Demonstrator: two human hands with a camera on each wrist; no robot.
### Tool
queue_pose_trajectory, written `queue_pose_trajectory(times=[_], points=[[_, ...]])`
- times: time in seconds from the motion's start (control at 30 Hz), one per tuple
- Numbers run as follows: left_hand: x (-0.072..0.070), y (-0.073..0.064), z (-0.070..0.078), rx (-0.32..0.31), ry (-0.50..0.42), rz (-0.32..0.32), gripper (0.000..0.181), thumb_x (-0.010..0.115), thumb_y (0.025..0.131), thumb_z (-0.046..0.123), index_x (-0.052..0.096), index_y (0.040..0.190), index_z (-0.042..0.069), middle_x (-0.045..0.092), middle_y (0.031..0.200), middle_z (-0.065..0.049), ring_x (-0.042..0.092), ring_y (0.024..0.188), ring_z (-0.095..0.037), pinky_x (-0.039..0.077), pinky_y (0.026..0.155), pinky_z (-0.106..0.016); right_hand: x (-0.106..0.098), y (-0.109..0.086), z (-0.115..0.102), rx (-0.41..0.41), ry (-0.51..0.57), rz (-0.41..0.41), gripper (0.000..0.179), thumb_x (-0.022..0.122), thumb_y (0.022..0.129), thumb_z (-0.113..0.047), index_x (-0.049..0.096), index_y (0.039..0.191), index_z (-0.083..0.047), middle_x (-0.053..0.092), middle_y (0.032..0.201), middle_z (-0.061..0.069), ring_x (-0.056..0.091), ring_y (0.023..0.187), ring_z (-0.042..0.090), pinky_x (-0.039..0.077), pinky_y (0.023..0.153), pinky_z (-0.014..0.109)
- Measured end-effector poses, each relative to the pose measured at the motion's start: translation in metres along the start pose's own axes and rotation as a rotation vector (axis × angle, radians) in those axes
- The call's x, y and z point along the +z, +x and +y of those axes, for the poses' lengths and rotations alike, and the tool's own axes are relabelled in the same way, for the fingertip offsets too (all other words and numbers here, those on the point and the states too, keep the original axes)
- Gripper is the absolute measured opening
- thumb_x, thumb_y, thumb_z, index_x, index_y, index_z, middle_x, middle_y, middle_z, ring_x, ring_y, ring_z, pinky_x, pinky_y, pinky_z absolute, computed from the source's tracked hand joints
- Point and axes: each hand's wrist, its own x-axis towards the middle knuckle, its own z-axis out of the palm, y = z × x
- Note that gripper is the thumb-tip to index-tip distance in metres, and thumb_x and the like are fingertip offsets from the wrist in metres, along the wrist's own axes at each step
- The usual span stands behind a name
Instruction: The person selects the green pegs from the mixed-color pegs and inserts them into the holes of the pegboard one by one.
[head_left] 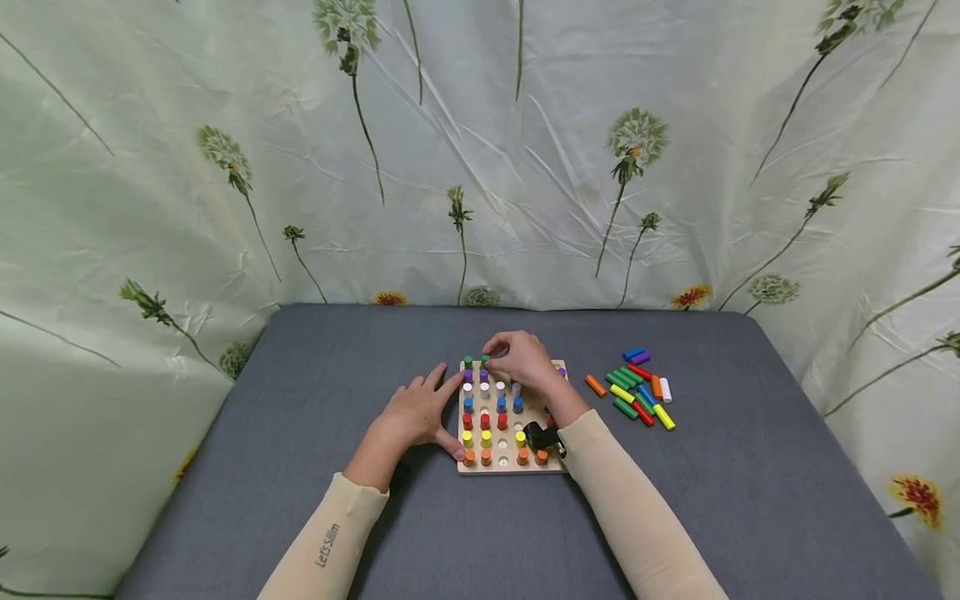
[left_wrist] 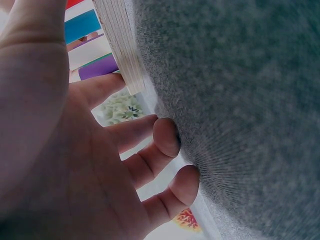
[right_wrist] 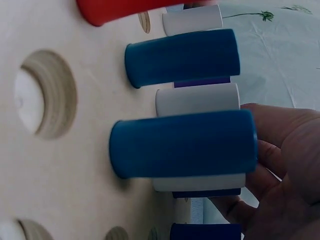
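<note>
A wooden pegboard [head_left: 491,470] lies on the table, with upright pegs in rows of green, purple, white, blue, red, yellow and orange. My right hand [head_left: 523,360] reaches over its far part and pinches a green peg [head_left: 486,362] in the farthest row. In the right wrist view, blue pegs [right_wrist: 185,145] stand in front of the hand and hide its fingertips. Spread along the board's left side is my left hand [head_left: 411,414], thumb near the front corner and index finger by the purple row. The left wrist view shows that index fingertip against the board's edge [left_wrist: 117,45].
Loose pegs in several colours lie in a pile to the right of the board, among them a white peg [head_left: 666,390] and an orange peg [head_left: 596,385]. Grey cloth [head_left: 337,358] covers the table. Behind it hangs a flower-patterned curtain [head_left: 525,225].
</note>
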Motion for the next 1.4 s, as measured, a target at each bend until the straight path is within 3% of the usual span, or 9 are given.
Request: queue_pose_trajectory(times=[0.13, 0.43, 0.6, 0.87, 1.07, 1.27, 1.4], points=[[0.000, 0.001, -0.001, 0.001, 0.000, 0.002, 0.135, 0.090, 0.063, 0.074, 0.024, 0.171, 0.028, 0.020, 0.178, -0.015, 0.038, 0.155, -0.042, 0.037, 0.122, -0.064, 0.000, 0.001, -0.001, 0.002, -0.021, -0.007, 0.011, 0.078, 0.098, -0.018, 0.078, 0.109, -0.017, 0.077, 0.110, 0.004, 0.063, 0.075, 0.018, 0.049, 0.063, 0.028], [0.002, 0.001, -0.002, -0.004, -0.007, 0.004, 0.135, 0.090, 0.063, 0.075, 0.024, 0.171, 0.028, 0.020, 0.178, -0.015, 0.039, 0.154, -0.042, 0.037, 0.122, -0.064, 0.000, 0.000, -0.003, -0.001, -0.011, 0.000, 0.012, 0.075, 0.099, -0.013, 0.078, 0.110, -0.017, 0.076, 0.104, 0.003, 0.067, 0.091, 0.020, 0.051, 0.084, 0.039], [0.003, 0.001, 0.000, -0.010, -0.012, -0.002, 0.133, 0.090, 0.064, 0.074, 0.025, 0.171, 0.027, 0.020, 0.178, -0.015, 0.038, 0.154, -0.042, 0.037, 0.123, -0.064, -0.006, -0.004, -0.004, -0.029, 0.013, 0.020, 0.015, 0.070, 0.103, -0.013, 0.077, 0.116, -0.013, 0.077, 0.109, 0.004, 0.068, 0.093, 0.021, 0.053, 0.083, 0.038], [0.000, 0.000, -0.001, -0.030, -0.036, -0.009, 0.133, 0.090, 0.064, 0.073, 0.025, 0.171, 0.026, 0.020, 0.178, -0.015, 0.036, 0.156, -0.043, 0.034, 0.124, -0.065, -0.049, -0.024, -0.022, -0.105, 0.148, 0.118, 0.019, 0.072, 0.103, -0.021, 0.077, 0.120, -0.016, 0.078, 0.115, 0.006, 0.065, 0.105, 0.026, 0.052, 0.092, 0.046], [0.003, 0.000, -0.003, -0.007, -0.010, 0.014, 0.135, 0.091, 0.063, 0.073, 0.025, 0.171, 0.027, 0.021, 0.178, -0.016, 0.038, 0.155, -0.043, 0.037, 0.122, -0.064, -0.082, -0.045, -0.027, -0.125, 0.278, 0.209, 0.022, 0.075, 0.101, -0.023, 0.076, 0.121, -0.015, 0.076, 0.119, 0.009, 0.064, 0.110, 0.026, 0.051, 0.094, 0.044], [0.005, 0.000, -0.003, 0.002, -0.023, 0.029, 0.133, 0.091, 0.064, 0.072, 0.026, 0.170, 0.027, 0.023, 0.177, -0.016, 0.039, 0.154, -0.043, 0.037, 0.122, -0.064, -0.104, -0.062, -0.014, -0.106, 0.314, 0.289, 0.030, 0.077, 0.100, -0.028, 0.075, 0.126, -0.013, 0.073, 0.126, 0.012, 0.063, 0.115, 0.026, 0.048, 0.101, 0.043], [0.004, 0.001, -0.001, 0.001, -0.019, 0.028, 0.133, 0.091, 0.064, 0.072, 0.026, 0.170, 0.027, 0.023, 0.177, -0.016, 0.039, 0.154, -0.043, 0.037, 0.122, -0.064, -0.115, -0.074, 0.003, -0.061, 0.312, 0.335, 0.033, 0.076, 0.101, -0.031, 0.074, 0.127, -0.012, 0.072, 0.125, 0.012, 0.062, 0.112, 0.024, 0.049, 0.097, 0.041]])
